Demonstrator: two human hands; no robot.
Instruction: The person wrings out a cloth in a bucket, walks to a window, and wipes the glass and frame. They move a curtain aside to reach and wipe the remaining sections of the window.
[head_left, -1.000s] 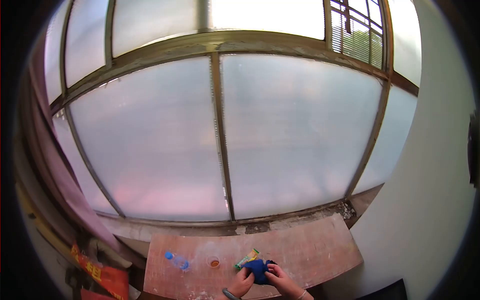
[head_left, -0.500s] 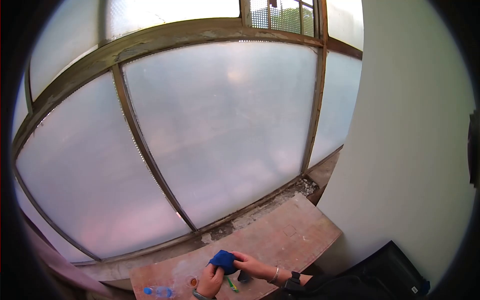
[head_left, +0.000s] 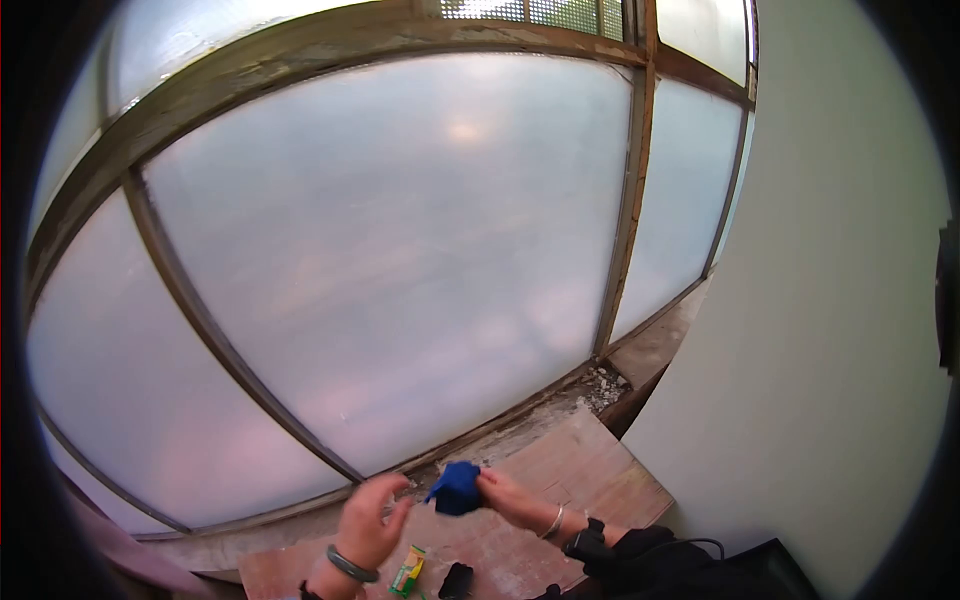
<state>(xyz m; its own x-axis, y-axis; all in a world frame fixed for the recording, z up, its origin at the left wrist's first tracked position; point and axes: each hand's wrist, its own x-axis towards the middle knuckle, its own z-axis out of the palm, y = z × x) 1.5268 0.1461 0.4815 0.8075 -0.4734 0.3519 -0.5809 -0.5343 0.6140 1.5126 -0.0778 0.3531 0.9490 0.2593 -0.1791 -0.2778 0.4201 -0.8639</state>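
A small piece of dark blue cloth (head_left: 457, 489) hangs bunched above the table. My right hand (head_left: 507, 499) pinches its right edge between thumb and fingers; a bracelet and a black band circle that wrist. To the left of the cloth is my left hand (head_left: 370, 522), somewhat blurred, with thumb and curled fingers apart and nothing visible between them. A small tip of the cloth points toward this hand. Below the hands, a green and yellow packet (head_left: 409, 571) and a small black object (head_left: 456, 581) lie on the table.
The reddish, worn tabletop (head_left: 600, 475) stands against a sill with crumbled debris (head_left: 604, 388). Large frosted panes (head_left: 400, 260) in wooden frames rise behind it. A pale wall (head_left: 800, 330) is on the right, with a black case-like object (head_left: 778, 566) low beside it.
My left hand has let go of the cloth and moved left. My right hand still holds it. The view has shifted; the bottle and cup at lower left no longer show.
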